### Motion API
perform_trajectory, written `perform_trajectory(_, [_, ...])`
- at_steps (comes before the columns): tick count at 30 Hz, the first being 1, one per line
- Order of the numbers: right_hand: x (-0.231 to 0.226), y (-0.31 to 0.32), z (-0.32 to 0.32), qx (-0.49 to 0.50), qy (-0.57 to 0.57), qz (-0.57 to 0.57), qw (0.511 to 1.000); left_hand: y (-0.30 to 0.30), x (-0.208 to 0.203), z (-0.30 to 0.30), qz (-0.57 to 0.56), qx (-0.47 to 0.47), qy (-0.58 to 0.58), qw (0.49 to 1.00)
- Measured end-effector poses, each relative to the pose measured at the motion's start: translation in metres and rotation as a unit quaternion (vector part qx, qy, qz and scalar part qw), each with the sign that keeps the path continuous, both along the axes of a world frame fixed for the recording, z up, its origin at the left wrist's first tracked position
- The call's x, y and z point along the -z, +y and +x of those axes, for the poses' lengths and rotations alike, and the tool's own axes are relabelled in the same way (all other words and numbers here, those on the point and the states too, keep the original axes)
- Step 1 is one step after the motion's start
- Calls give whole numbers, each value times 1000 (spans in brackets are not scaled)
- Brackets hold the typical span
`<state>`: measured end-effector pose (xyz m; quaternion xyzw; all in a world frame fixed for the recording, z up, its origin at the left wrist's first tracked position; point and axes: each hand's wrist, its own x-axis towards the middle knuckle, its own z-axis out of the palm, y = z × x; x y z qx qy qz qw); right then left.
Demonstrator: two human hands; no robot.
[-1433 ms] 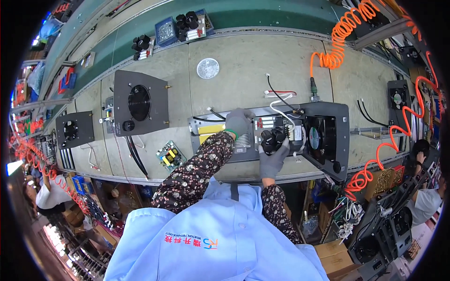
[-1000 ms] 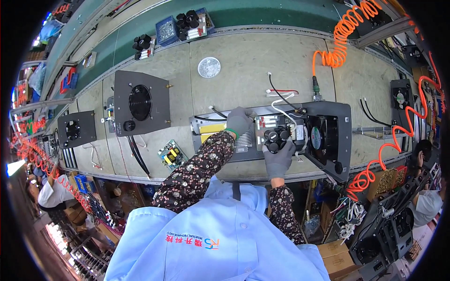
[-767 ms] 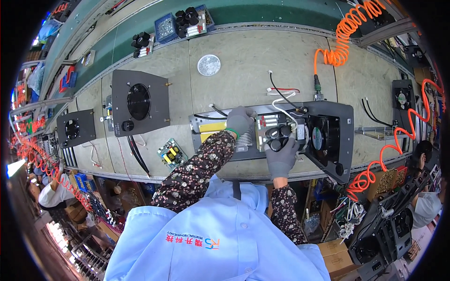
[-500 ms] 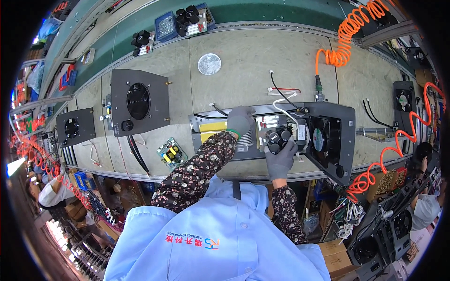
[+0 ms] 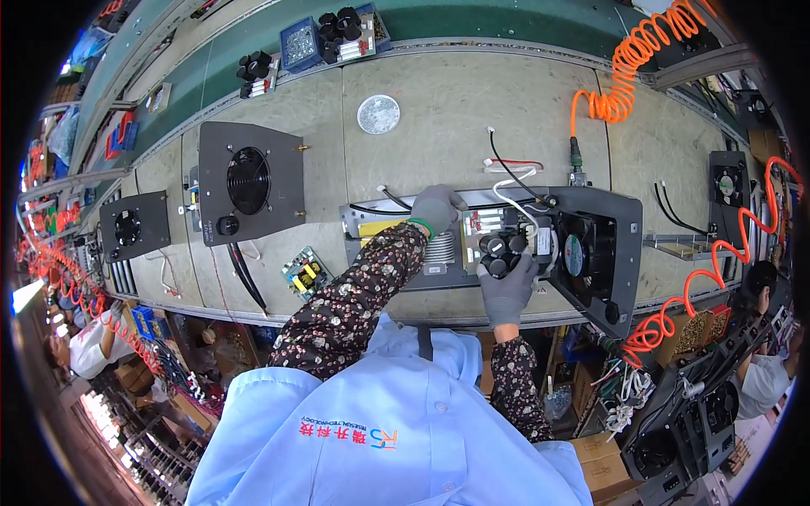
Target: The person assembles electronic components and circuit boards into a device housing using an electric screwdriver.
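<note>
The right hand (image 5: 509,293), in smooth grey knit, reaches in from the near side of the flat metal chassis (image 5: 358,253), thumb and fingers clasped around round black cylinders (image 5: 504,253) on a circuit board (image 5: 483,223) right of the chassis's middle. The left hand (image 5: 437,209) bends over the chassis's far edge, its floral-sleeved (image 5: 359,291) forearm slanting across; whether its fingers pinch anything cannot be told. Between the hands, a ribbed silvery heatsink (image 5: 440,250) lies on the chassis.

The left forearm (image 5: 354,291) slants forward and rightward to the left hand (image 5: 436,208), gloved, back uppermost, its fingers (image 5: 454,199) bent and pointing right. The right forearm (image 5: 517,379) runs forward more steeply, its bare wrist (image 5: 506,332) showing below the right hand (image 5: 507,291), also gloved, nearer the torso (image 5: 371,422), fingers curled in a grip; the hands are near but apart.
</note>
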<state>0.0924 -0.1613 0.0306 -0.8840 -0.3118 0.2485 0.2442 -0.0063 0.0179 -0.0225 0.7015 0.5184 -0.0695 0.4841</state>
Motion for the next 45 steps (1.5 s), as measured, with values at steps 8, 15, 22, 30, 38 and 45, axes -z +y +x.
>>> perform_trajectory(8, [4, 0, -4, -14, -34, -16, 999, 1, 6, 2, -8, 2, -3, 1000])
perform_trajectory(15, [4, 2, -6, -4, -46, -48, 998, 3, 18, -5, -33, 11, -56, 998])
perform_trajectory(22, [3, 3, -6, -3, -41, -67, 997, 2, 15, -3, -22, -6, -73, 997])
perform_trajectory(30, [3, 11, -9, 9, -35, -118, 992, 7, 20, 0, -76, -44, -52, 995])
perform_trajectory(38, [16, 15, -13, 16, -76, -154, 985, 0, 9, -1, -22, -14, -75, 997])
perform_trajectory(45, [17, 19, -17, 23, -135, -158, 978, -1, 11, -1, 42, 6, -81, 996])
